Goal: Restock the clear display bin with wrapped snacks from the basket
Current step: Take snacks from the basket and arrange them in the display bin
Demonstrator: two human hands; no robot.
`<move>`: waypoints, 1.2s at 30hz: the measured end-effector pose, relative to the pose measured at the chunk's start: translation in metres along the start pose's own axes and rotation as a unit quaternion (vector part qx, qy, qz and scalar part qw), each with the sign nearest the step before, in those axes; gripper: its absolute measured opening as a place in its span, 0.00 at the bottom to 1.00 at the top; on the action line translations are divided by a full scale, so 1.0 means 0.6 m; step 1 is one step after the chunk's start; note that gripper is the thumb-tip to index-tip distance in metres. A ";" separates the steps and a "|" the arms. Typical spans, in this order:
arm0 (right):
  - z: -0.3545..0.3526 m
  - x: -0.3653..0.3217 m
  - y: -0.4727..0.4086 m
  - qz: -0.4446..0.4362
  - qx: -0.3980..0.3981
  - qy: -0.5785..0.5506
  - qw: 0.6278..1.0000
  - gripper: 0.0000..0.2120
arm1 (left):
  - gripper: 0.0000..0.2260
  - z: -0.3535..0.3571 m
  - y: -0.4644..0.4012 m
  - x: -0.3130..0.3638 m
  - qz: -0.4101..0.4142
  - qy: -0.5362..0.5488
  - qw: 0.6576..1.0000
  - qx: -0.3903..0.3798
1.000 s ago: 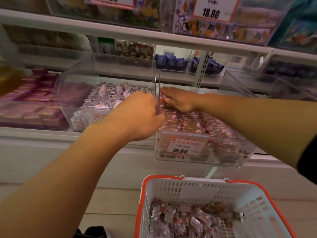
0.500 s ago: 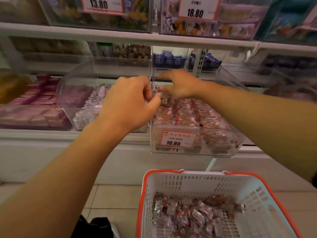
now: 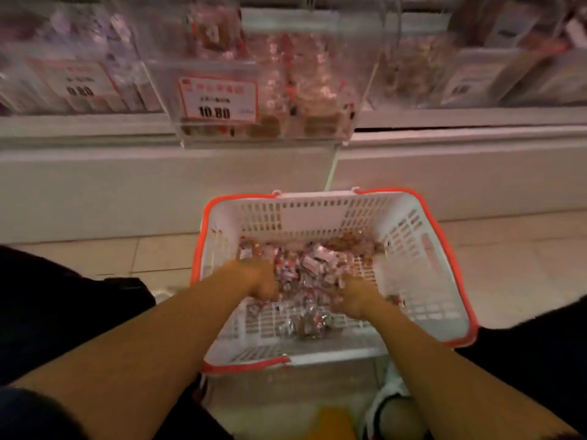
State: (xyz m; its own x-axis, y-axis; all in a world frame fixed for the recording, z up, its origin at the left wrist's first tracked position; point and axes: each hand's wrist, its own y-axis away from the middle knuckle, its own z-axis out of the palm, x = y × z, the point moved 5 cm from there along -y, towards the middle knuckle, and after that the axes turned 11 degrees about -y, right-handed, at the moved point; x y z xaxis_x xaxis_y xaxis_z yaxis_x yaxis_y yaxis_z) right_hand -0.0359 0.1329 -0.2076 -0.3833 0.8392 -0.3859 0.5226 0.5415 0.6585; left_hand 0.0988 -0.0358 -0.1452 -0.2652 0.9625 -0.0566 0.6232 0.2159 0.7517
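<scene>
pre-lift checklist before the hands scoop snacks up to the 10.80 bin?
1. Both hands in the basket: ok, left hand and right hand sit in the wrapped snacks.
2. Grip closed on snacks: cannot tell, fingers buried and blurred.
3. Stock left to move: ok, a pile covers the basket floor.
4. Clear display bin above and ahead of the basket: ok.
5. Room in the bin: cannot tell, top blurred.

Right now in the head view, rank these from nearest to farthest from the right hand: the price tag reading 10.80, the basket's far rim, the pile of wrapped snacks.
1. Wrapped snacks: touching the right hand.
2. Basket's far rim: beyond the pile.
3. Price tag: on the clear bin, above.
</scene>
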 end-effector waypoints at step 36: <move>0.117 0.064 -0.123 0.120 -0.143 0.020 0.982 0.30 | 0.11 0.225 -0.190 0.117 -0.105 0.418 0.900 -0.059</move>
State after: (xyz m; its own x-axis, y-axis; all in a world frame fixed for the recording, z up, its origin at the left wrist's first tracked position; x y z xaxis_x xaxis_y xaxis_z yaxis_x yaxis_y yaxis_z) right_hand -0.0358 0.1289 -0.3165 -0.3075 0.9353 -0.1752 0.3680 0.2867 0.8845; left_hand 0.1085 0.0294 -0.3233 -0.8602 0.4322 0.2707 0.4245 0.3128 0.8497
